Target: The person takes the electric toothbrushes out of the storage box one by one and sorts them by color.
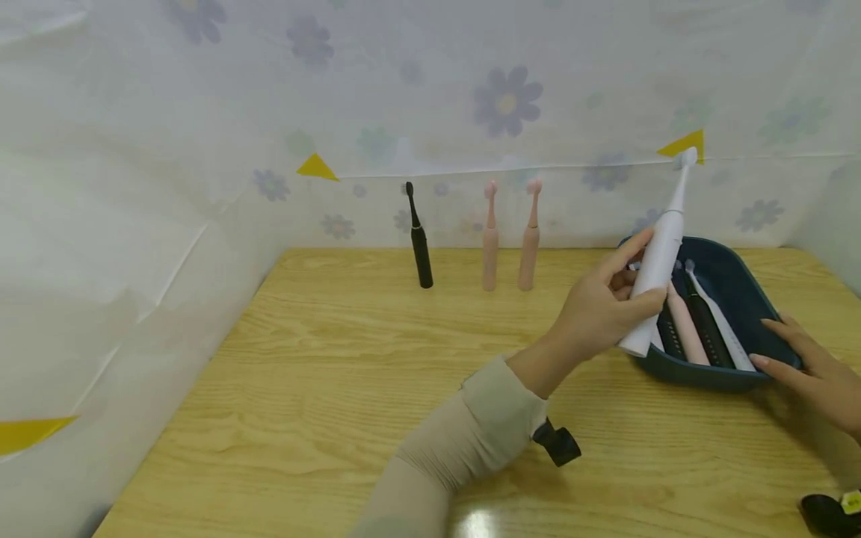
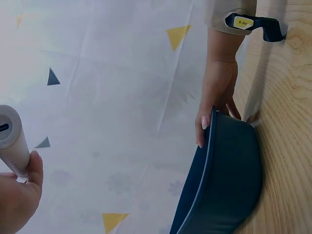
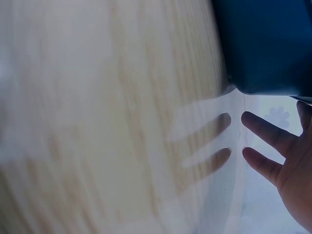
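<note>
My left hand (image 1: 595, 306) grips a white electric toothbrush (image 1: 661, 258) by its handle, raised over a dark blue bin (image 1: 706, 377) with the brush head up and leaning right. In the left wrist view, the base of this toothbrush (image 2: 12, 141) faces the camera. Holding the bin's right corner, my right hand (image 1: 814, 373) has its thumb at the near rim. Two fingers (image 3: 270, 131) stretch out straight below the bin in the right wrist view. Inside lie several electric toothbrushes, among them a pink one (image 1: 686, 329) and a black one (image 1: 709, 325); the left hand partly hides the others.
A black electric toothbrush (image 1: 421, 254) stands upright near the back of the wooden table (image 1: 336, 373). To its right stand two pink ones, the first (image 1: 490, 258) a little left of the second (image 1: 529, 258). A flowered white sheet (image 1: 417, 90) hangs behind.
</note>
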### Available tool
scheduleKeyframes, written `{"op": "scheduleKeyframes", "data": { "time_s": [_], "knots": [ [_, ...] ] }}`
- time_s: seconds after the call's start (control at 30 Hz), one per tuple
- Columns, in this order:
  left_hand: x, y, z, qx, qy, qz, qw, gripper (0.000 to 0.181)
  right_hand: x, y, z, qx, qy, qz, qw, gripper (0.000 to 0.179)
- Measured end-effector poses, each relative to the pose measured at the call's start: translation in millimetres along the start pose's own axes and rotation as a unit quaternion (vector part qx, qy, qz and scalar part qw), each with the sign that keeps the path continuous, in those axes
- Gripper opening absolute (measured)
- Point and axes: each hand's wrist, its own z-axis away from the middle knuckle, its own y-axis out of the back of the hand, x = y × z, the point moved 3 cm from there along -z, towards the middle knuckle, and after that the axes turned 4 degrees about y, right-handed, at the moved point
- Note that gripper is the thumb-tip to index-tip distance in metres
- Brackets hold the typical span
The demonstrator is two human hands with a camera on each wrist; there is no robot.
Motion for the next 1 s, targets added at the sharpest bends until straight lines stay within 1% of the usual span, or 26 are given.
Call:
{"op": "scheduleKeyframes", "data": {
  "time_s": [0.03,0.1,0.17,0.27,0.37,0.47,0.5,0.63,0.7,0.73,0.83,0.93,0.97,1.0],
  "knots": [
    [2.1,1.8,2.7,-0.003,-0.007,0.013,0.9999,0.06,0,0,-0.1,-0.001,0.0,-0.001,1.0,0.067],
    [4.7,5.5,6.8,-0.016,-0.019,0.055,0.9981,0.06,-1,0,0.0,-0.002,0.002,-0.004,1.0,0.068],
    [4.7,9.3,9.3,-0.027,-0.023,0.09,0.9954,0.059,-2,0,0.1,-0.002,0.002,-0.005,1.0,0.068],
    [0.6,16.0,10.9,-0.033,-0.02,0.135,0.9901,0.058,-3,0,0.0,-0.003,0.006,-0.009,0.9999,0.068],
    [-5.3,24.0,11.5,-0.022,-0.021,0.149,0.9884,0.056,-4,0,-0.6,-0.003,0.006,-0.012,0.9999,0.068],
    [-9.3,33.3,12.5,-0.008,-0.038,0.157,0.9868,0.054,-5,-1,-1.7,-0.005,0.001,-0.011,0.9999,0.068],
    [-9.8,36.6,13.3,-0.001,-0.046,0.152,0.9873,0.053,-5,-1,-2.2,-0.004,-0.001,-0.009,0.9999,0.068],
    [-10.0,50.8,16.9,0.03,-0.067,0.161,0.9842,0.05,-6,-2,-3.6,-0.002,-0.003,-0.006,1.0,0.068],
    [-9.2,58.4,20.2,0.045,-0.072,0.155,0.9842,0.049,-7,-2,-4.1,0.001,0.0,-0.005,1.0,0.067],
    [-8.3,62.6,22.0,0.05,-0.078,0.16,0.9828,0.054,-7,-2,-4.3,0.002,0.001,-0.005,1.0,0.067],
    [-5.9,75.8,27.7,0.065,-0.086,0.145,0.9836,0.053,-7,-2,-4.4,0.002,0.004,-0.007,1.0,0.067],
    [-5.1,90.2,32.3,0.084,-0.083,0.133,0.984,0.053,-6,-2,-4.2,0.0,0.004,-0.008,1.0,0.068],
    [-6.0,95.1,33.5,0.093,-0.074,0.123,0.9854,0.046,-6,-3,-4.1,-0.001,0.003,-0.009,1.0,0.068],
    [-6.9,100.1,34.9,0.101,-0.07,0.116,0.9857,0.046,-6,-3,-4.0,-0.002,0.003,-0.008,1.0,0.068]
  ]
}}
